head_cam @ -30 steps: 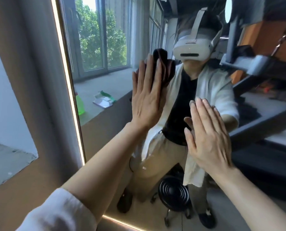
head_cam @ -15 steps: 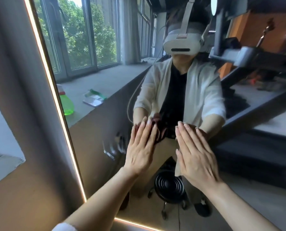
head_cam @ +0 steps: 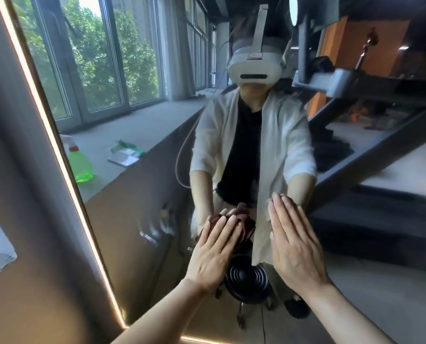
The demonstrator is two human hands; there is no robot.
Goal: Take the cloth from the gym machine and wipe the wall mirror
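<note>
A tall wall mirror [head_cam: 137,194] with a lit edge strip fills most of the view. My left hand [head_cam: 214,254] lies flat with straight fingers, pressing a dark reddish-brown cloth [head_cam: 243,220] against the lower middle of the glass. The cloth shows bunched above and right of my fingertips. My right hand [head_cam: 294,242] rests flat and bare on the mirror beside it, fingers straight and together. Wet smears [head_cam: 157,229] mark the glass left of the cloth.
The mirror reflects a person in a white headset and white jacket, a black round stool [head_cam: 246,279], a grey gym machine frame [head_cam: 356,85], a green spray bottle [head_cam: 80,165] on a window ledge, and large windows. A brown wall [head_cam: 20,281] borders the mirror's left edge.
My left hand has slid the cloth down the glass from head height to the lower middle. My right hand stays flat on the mirror beside it, and the view has tilted slightly.
</note>
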